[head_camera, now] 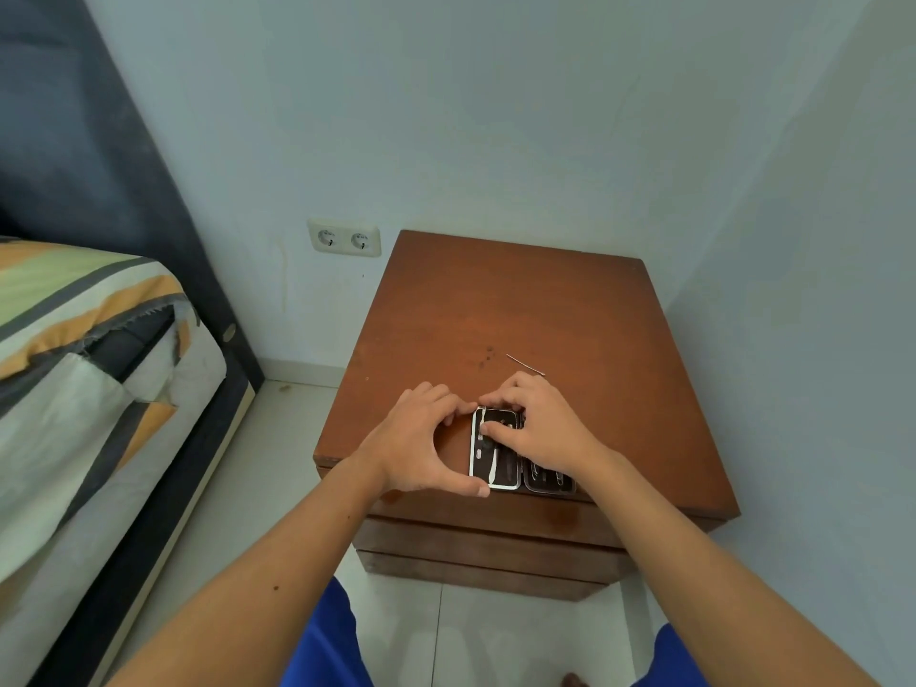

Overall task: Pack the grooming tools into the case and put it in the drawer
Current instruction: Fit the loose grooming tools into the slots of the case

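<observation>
A small black grooming case (500, 468) with a silver rim lies open near the front edge of the brown nightstand (520, 309). Its left half holds several small metal tools; the right half is mostly hidden under my right hand. My left hand (421, 438) grips the case's left edge, thumb at the near corner. My right hand (540, 428) lies over the case, its fingertips pressing a small tool into the left half. A thin metal tool (525, 364) lies loose on the top just beyond my right hand.
The nightstand's drawer fronts (490, 542) below the top are closed. A bed with a striped cover (84, 349) stands at the left. A double wall socket (344, 239) sits on the wall behind. White tiled floor (287, 428) runs between bed and nightstand.
</observation>
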